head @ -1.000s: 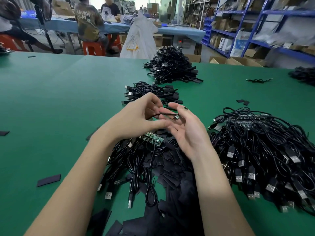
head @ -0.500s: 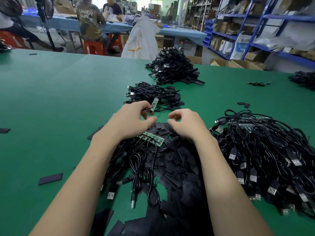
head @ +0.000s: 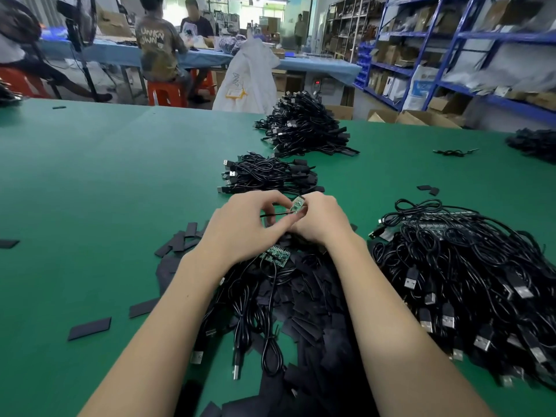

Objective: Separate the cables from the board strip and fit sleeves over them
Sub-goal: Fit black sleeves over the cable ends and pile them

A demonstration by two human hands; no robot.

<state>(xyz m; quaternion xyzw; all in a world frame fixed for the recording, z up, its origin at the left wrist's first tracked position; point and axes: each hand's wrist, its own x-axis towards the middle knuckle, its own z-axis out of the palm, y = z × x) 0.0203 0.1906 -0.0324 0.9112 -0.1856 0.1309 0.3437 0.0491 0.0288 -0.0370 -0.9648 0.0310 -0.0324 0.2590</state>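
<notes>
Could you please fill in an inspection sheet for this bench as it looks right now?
Surface: green table.
Job's things: small board held up between both hands; board strip lying below; black sleeves heaped.
Clutter: stray sleeve.
Grippers: left hand and right hand pinch the board.
Cables: cable pile on the right; two bundles beyond.
Surroundings: blue shelving, seated people.
</notes>
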